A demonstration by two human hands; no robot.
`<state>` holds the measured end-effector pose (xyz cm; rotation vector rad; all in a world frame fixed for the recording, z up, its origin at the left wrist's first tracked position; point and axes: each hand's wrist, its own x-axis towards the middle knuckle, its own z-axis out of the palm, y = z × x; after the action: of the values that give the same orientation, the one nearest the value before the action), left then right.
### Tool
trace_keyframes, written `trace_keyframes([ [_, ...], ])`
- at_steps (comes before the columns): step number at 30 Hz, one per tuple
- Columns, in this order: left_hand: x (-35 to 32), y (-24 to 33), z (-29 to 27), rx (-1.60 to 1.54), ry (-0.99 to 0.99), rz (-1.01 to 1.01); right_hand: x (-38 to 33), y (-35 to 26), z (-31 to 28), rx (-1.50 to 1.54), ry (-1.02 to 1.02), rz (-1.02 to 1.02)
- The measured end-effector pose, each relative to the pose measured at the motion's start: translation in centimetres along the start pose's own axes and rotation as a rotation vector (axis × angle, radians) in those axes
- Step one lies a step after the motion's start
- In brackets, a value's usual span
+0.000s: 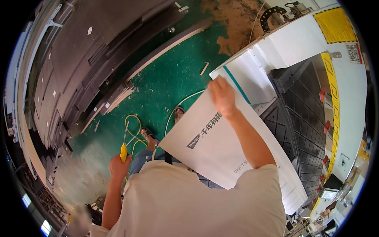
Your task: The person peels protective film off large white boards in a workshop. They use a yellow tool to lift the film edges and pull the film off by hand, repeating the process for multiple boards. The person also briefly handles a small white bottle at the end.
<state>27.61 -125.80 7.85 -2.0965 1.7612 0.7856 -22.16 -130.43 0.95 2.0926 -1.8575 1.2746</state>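
My left hand (119,166) is closed around a yellow air blow gun (124,153) with a thin metal nozzle pointing away from me. A yellow hose (133,118) loops behind the nozzle. My right arm reaches over a large white printed board (205,146), which slants from the floor side toward the machine on my right. At the board's far end, my right hand (222,96) has its fingers curled over the edge. The fingertips are hidden. Just beyond that hand, a teal strip (237,84) runs across a white surface.
Dark panels (71,75) are stacked high on the left. To the right stands a white machine (294,43) with a black ribbed bed (302,118), yellow edging and red clamps. Sawdust (233,23) covers the far green floor (166,75), and a wood scrap (204,68) lies nearer.
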Motion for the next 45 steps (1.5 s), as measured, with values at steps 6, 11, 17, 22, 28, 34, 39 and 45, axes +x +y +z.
trace_keyframes([
  [6, -0.1, 1.5, -1.3, -0.037, -0.019, 0.001, -0.1, 6.9, -2.0, -0.117, -0.039, 0.482],
  [11, -1.6, -0.2, -0.5, -0.062, -0.071, -0.030, -2.2, 1.3, -1.8, -0.044, -0.200, 0.536],
  [17, -3.2, -2.5, -0.1, -0.009, -0.231, 0.105, -0.9, 2.4, -1.2, -0.093, -0.230, 0.595],
  [22, -3.7, -6.1, 1.3, -0.104, -0.277, 0.067, 0.1, 2.2, -0.5, -0.124, -0.207, 0.535],
  [28, -4.4, -9.7, 4.2, -0.147, -0.275, 0.122, -0.5, 3.0, 0.6, -0.184, -0.147, 0.452],
  [34, -4.9, -10.6, 6.8, -0.195, -0.308, 0.073, -1.3, -0.8, 0.5, -0.159, -0.291, 0.365],
  [39, -6.0, -10.6, 8.4, -0.218, -0.305, 0.070, -6.5, -11.5, 3.9, -0.022, -0.391, 0.195],
  [45, -7.6, -10.4, 11.4, -0.250, -0.310, 0.107, -7.6, -12.5, 5.0, 0.101, -0.400, 0.134],
])
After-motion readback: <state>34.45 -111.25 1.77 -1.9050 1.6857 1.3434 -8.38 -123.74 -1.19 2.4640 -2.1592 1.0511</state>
